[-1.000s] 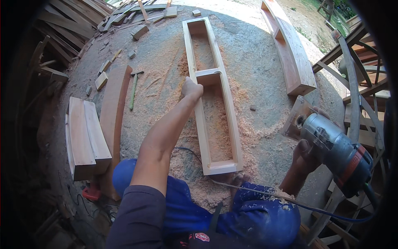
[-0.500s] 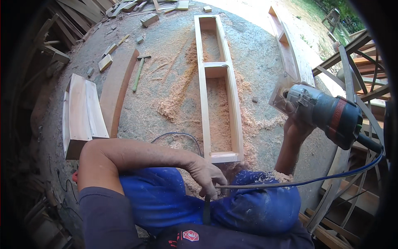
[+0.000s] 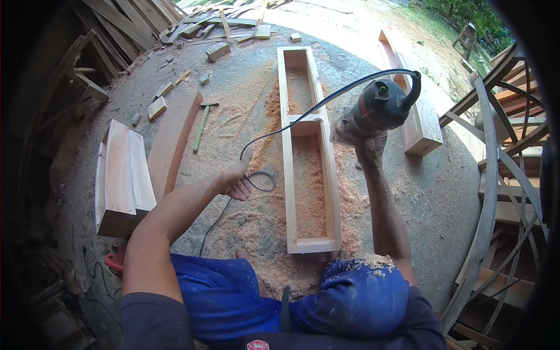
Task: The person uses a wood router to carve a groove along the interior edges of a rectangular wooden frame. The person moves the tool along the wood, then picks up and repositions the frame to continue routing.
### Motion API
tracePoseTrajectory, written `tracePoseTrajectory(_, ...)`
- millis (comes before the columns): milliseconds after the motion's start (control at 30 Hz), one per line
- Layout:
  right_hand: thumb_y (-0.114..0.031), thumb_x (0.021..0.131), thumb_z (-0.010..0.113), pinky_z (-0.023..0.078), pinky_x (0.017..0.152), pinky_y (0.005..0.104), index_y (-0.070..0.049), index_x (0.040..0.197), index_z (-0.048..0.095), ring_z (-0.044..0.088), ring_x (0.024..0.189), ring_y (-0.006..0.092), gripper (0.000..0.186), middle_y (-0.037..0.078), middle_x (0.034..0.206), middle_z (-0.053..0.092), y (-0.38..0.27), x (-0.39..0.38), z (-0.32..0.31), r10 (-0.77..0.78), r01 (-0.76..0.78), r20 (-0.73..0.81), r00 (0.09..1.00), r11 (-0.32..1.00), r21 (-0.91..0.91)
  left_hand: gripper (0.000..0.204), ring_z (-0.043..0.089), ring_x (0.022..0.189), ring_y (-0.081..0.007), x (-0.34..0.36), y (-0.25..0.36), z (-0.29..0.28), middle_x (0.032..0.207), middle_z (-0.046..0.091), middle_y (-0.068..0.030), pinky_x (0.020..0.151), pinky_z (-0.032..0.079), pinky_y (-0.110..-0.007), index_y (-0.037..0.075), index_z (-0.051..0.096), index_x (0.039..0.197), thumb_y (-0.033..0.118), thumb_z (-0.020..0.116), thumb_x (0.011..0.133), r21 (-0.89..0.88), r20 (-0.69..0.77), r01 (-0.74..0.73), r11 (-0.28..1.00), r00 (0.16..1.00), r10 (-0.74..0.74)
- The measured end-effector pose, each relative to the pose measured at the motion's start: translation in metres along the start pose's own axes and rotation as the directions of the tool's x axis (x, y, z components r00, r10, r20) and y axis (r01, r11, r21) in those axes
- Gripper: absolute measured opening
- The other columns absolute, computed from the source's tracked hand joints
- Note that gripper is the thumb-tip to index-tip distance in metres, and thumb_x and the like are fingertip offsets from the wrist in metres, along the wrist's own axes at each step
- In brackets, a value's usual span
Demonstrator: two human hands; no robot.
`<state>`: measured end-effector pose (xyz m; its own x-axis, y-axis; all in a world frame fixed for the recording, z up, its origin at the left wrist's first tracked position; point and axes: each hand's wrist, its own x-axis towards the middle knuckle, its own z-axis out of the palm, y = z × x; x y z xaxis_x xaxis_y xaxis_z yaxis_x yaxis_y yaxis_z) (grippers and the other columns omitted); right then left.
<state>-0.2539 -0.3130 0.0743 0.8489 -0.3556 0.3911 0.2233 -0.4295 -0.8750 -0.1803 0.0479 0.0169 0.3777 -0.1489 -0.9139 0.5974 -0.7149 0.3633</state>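
Observation:
My right hand (image 3: 371,149) grips a handheld router (image 3: 378,106) near its base, raised over the right side of a long wooden frame (image 3: 334,192). The tool's rear end tilts up towards me. From it a dark power cord (image 3: 332,96) arches left across the frame to my left hand (image 3: 238,179). That hand hangs left of the frame, thumb up and fingers stretched apart, the cord running against it by the thumb. Below it the cord makes a small loop and trails to the floor. The frame lies on the ground, split by a crosspiece into two openings.
Wood shavings (image 3: 230,230) cover the floor around the frame. Left lie a hammer (image 3: 202,127), a thick plank (image 3: 175,137) and a wooden box piece (image 3: 121,169). Another box-like piece (image 3: 423,125) lies right, beside a curved metal frame (image 3: 487,175). Offcuts (image 3: 219,51) are scattered farther off.
My left hand has swung forward and left from near my lap, its fingers opening out. The router has moved left and turned, its rear now pointing up, carrying the cord over the frame.

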Motion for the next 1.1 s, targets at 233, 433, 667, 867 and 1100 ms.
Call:
tracePoseTrajectory(233, -0.005, 0.075, 0.092, 0.060, 0.089, 0.0305, -0.008, 0.122, 0.062, 0.072, 0.099, 0.0119, 0.056, 0.002, 0.108, 0.076, 0.043, 0.033, 0.036, 0.063, -0.091, 0.127, 0.990, 0.971, 0.223, 0.110, 0.074, 0.085, -0.0293, -0.025, 0.033, 0.099, 0.109, 0.071, -0.0230, 0.067, 0.060, -0.032, -0.011, 0.037, 0.150, 0.083, 0.042, 0.093, -0.501, 0.185, -0.372, 0.781, 0.836, 0.517)
tracePoseTrajectory(433, -0.007, 0.076, 0.092, 0.060, 0.088, 0.0308, -0.008, 0.120, 0.062, 0.072, 0.099, 0.0122, 0.054, 0.001, 0.107, 0.076, 0.077, 0.044, 0.067, 0.079, -0.107, 0.123, 0.989, 0.965, 0.239, 0.090, 0.031, 0.153, -0.0435, 0.010, 0.020, 0.154, 0.165, 0.027, -0.0309, 0.126, 0.029, -0.048, -0.008, 0.009, 0.164, 0.014, 0.063, 0.095, 0.744, -0.315, -0.536, 0.399, 0.247, 0.917)
tracePoseTrajectory(667, -0.007, 0.075, 0.091, 0.059, 0.084, 0.0302, -0.009, 0.120, 0.057, 0.071, 0.094, 0.0117, 0.056, 0.000, 0.105, 0.074, 0.076, 0.052, 0.077, 0.066, -0.110, 0.170, 0.983, 0.960, 0.259, 0.082, 0.022, 0.157, -0.0452, 0.063, 0.037, 0.136, 0.168, 0.022, -0.0299, 0.130, 0.021, -0.048, -0.005, 0.013, 0.164, 0.000, 0.052, 0.093, 0.530, -0.401, -0.711, 0.463, 0.272, 0.875)
tracePoseTrajectory(867, -0.011, 0.073, 0.093, 0.058, 0.091, 0.0321, -0.010, 0.132, 0.051, 0.070, 0.103, 0.0135, 0.072, 0.001, 0.112, 0.072, 0.089, 0.057, 0.097, 0.101, -0.161, 0.245, 0.964, 0.958, 0.236, 0.104, 0.026, 0.157, -0.0390, 0.036, 0.110, 0.066, 0.167, 0.030, -0.0241, 0.130, 0.026, -0.045, 0.003, 0.017, 0.166, 0.024, 0.081, 0.086, 0.614, -0.266, -0.695, 0.375, 0.264, 0.927)
tracePoseTrajectory(1100, -0.025, 0.065, 0.099, 0.055, 0.097, 0.0339, -0.009, 0.135, 0.049, 0.066, 0.113, 0.0165, 0.088, 0.005, 0.124, 0.067, 0.112, 0.061, 0.112, 0.079, -0.116, 0.211, 0.974, 0.979, 0.168, 0.099, 0.058, 0.129, -0.0418, 0.045, 0.178, 0.034, 0.147, 0.055, -0.0238, 0.111, 0.047, -0.049, 0.008, 0.033, 0.159, 0.034, 0.084, 0.079, 0.631, -0.031, -0.686, 0.362, 0.444, 0.895)
